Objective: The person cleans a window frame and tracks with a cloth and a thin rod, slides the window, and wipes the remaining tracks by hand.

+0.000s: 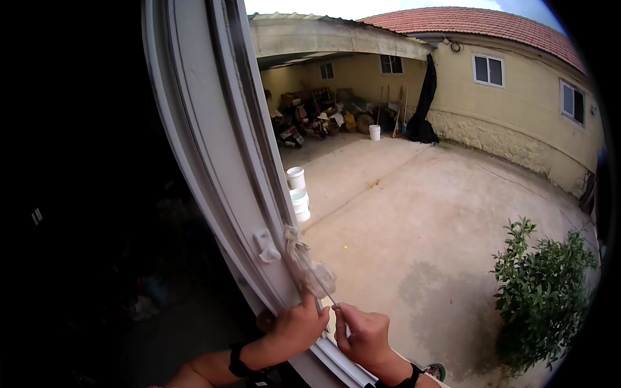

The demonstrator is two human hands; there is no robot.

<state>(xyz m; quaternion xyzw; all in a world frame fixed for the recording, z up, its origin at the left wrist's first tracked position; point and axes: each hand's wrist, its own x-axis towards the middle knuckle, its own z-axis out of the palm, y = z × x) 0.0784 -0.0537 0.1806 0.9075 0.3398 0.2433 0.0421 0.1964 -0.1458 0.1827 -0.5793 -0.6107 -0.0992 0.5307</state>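
Note:
My right hand (365,333) is closed in a pinch on the end of a thin rod (325,291). The rod runs up and to the left along the window frame's edge, against a crumpled, dirty pale cloth (317,277). My left hand (294,330) lies at the edge of the white window frame (223,142), just below the cloth. Its fingers are curled, with one pointing up to the cloth's lower end; what they grip is hidden. A white window latch (266,246) sits on the frame above my left hand.
Beyond the frame is a concrete yard (388,207) with white buckets (299,204) and a leafy bush (543,291) at right. A lean-to shelter (336,39) covers a motorbike (290,136) and piled goods. Left of the frame it is dark.

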